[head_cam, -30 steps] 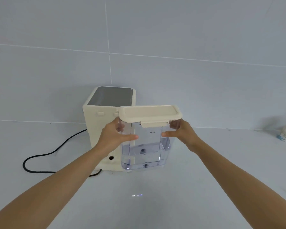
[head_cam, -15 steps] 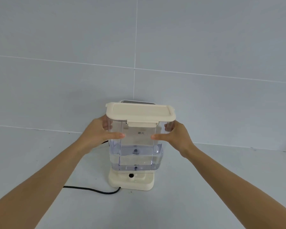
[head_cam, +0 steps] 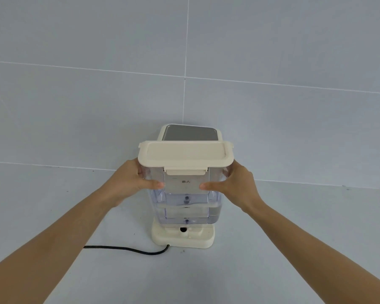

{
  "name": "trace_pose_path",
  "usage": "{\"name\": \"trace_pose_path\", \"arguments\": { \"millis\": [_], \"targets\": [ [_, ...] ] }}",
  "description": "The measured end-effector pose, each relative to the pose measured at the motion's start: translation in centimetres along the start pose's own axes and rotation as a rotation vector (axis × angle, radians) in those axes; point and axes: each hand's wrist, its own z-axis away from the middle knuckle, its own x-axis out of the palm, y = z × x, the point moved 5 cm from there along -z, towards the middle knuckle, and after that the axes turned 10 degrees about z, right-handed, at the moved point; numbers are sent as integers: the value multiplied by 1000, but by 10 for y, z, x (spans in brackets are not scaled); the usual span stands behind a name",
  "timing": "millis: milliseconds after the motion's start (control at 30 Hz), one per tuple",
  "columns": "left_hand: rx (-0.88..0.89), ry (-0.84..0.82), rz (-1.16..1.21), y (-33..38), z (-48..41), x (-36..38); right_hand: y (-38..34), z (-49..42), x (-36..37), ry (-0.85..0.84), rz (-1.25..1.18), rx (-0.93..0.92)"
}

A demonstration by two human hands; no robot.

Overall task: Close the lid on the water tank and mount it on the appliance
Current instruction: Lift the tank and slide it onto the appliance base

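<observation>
The pale counter (head_cam: 294, 249) runs back to a tiled wall (head_cam: 272, 51), and near its far edge, about midway along, stands the cream appliance (head_cam: 190, 133) with its base (head_cam: 204, 241) jutting toward me. Directly over that base I hold the water tank (head_cam: 185, 207), clear plastic, upright, its cream lid (head_cam: 184, 154) lying flat on top with the front clasp folded down. The tank's foot sits at, or just above, the base (I cannot tell whether it has seated).

My left hand (head_cam: 130, 185) is wrapped round the tank's left wall and my right hand (head_cam: 237, 186) round its right wall, both closed firmly on it just below the lid, thumbs across the front face.

There is water in the lower part, so I judge it bottom-heavy and liable to slosh. The walls are stiff but smooth, hence slippery; high on both sides is the right hold. A black cord (head_cam: 127, 249) trails left from the base.
</observation>
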Motion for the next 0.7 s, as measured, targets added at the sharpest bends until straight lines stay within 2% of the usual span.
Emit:
{"name": "trace_pose_path", "arguments": {
  "millis": [700],
  "targets": [
    [38,-42,-63,-18,-18,10,27,0,12,11,-71,57]
  ]
}}
